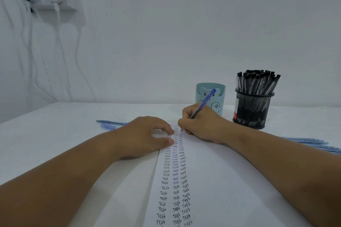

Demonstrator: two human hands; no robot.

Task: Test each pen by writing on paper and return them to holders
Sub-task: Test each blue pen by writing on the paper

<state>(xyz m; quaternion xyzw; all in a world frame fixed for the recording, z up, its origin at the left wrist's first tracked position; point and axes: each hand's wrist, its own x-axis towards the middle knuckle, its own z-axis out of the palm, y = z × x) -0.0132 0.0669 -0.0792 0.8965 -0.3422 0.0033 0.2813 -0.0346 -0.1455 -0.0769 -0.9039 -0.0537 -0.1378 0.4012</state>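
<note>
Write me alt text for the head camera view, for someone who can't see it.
The right hand writes with a blue pen on paper filled with columns of "Test", while the left hand presses the sheet's edge. Behind stand a light blue holder and a black mesh holder full of black pens, with blue pens lying on either side.

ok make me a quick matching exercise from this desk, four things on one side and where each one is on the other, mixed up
Things:
1. blue pen
2. black pens
3. light blue holder
4. left hand

Places:
A. standing in the black mesh holder
B. pressing on the left edge of the paper
C. gripped in the right hand
D. behind the right hand, left of the mesh holder

Pairs: 1-C, 2-A, 3-D, 4-B
</note>
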